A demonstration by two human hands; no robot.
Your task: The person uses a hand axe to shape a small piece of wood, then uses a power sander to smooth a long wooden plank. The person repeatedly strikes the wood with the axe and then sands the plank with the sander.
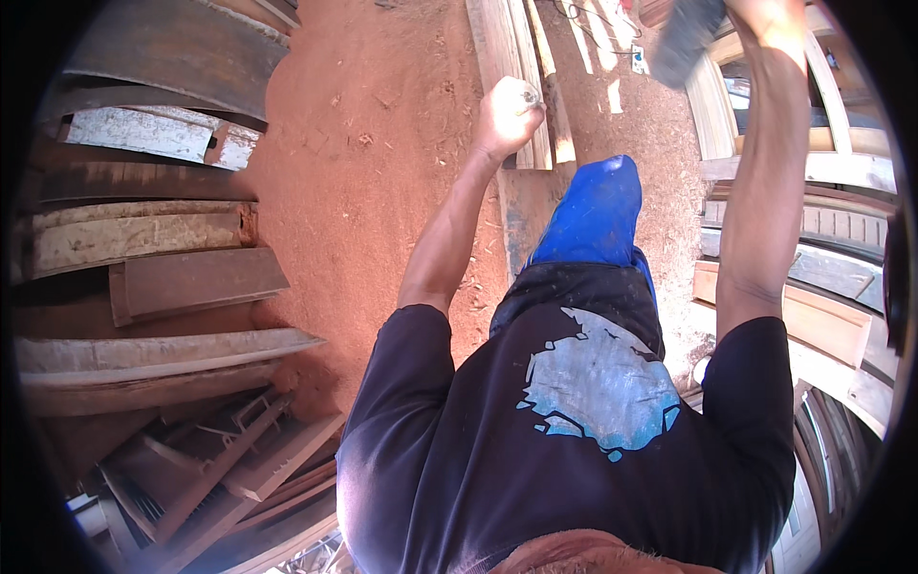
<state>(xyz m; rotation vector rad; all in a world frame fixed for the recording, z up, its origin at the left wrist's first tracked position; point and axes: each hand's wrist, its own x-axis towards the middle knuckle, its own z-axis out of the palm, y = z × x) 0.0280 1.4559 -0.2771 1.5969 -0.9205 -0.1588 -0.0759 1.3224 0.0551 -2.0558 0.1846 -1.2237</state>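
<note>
My left hand (510, 117) is closed in a fist round an upright tool, over the near part of a long wooden beam (499, 53). Only the round, pale butt end of the tool (526, 97) shows above the fist; it looks like a chisel handle, and its lower part is hidden. My right hand (770, 21) is raised at the top right, partly cut off by the picture's edge. It grips a mallet with a dark grey, blocky head (687, 40), smeared by motion. The mallet head is apart from the tool in my left hand.
Beside the beam lies a narrow wooden strip (552, 86). Stacked boards and planks (143, 230) line the left side; wooden frames (794, 158) stand on the right. A power socket with a cable (638, 59) lies on the reddish, sawdust-strewn ground (373, 191). My blue-clad leg (593, 215) is near the beam's end.
</note>
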